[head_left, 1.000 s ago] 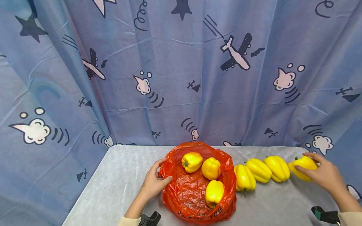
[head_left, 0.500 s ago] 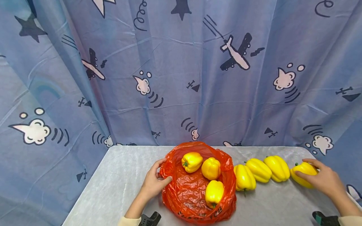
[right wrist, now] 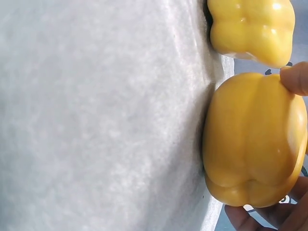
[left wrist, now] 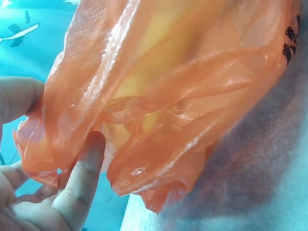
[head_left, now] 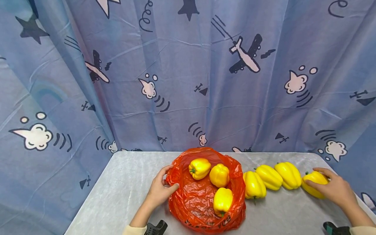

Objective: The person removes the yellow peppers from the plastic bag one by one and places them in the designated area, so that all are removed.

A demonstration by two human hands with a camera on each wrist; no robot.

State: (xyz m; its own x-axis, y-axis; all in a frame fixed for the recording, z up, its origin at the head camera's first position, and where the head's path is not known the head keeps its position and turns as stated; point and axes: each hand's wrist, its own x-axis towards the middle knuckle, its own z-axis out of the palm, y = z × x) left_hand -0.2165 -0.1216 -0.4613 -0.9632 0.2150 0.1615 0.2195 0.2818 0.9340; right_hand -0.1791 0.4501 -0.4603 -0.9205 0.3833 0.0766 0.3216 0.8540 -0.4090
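A red plastic bag [head_left: 192,209] stands with its mouth spread wide on the table, three yellow bell peppers inside, one of them a bell pepper [head_left: 222,201] near the front. My left hand [head_left: 160,189] grips the bag's left rim; in the left wrist view the thin film [left wrist: 77,120] is bunched between thumb and fingers. At the far right, my right hand [head_left: 337,189] holds a yellow bell pepper [right wrist: 252,139] low at the table surface, thumb on one side and fingers on the other. Its green stem faces the row of peppers.
Between bag and right hand lies a row of three more yellow bell peppers, the nearest pepper [head_left: 254,185] right against the bag. A grey-white cloth covers the table [head_left: 123,182]. Behind hangs a blue curtain [head_left: 176,81] printed with planes and clouds.
My right hand and the bell pepper in it have shifted slightly toward the table's front. The left hand, the bag and the other peppers look unchanged.
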